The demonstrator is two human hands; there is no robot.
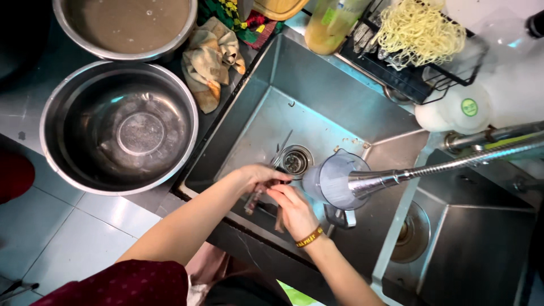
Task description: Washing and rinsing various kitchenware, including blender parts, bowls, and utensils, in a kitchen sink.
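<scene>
Over the steel sink (266, 107), beside a big metal bowl (119, 127) on the tiled floor, both my hands meet: left hand (258, 175) and right hand (294, 209) fingers closed around chopsticks (253, 201), near the plastic jug (334, 181).

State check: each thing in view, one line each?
left hand: over the sink, holding dark utensils
right hand: grip closed on the same utensils
utensils: held, tilted
sink: no standing water
measuring jug: upright under the sprayer
faucet sprayer: aimed into jug
large steel bowl: wet
upper bowl: full of murky water
</scene>
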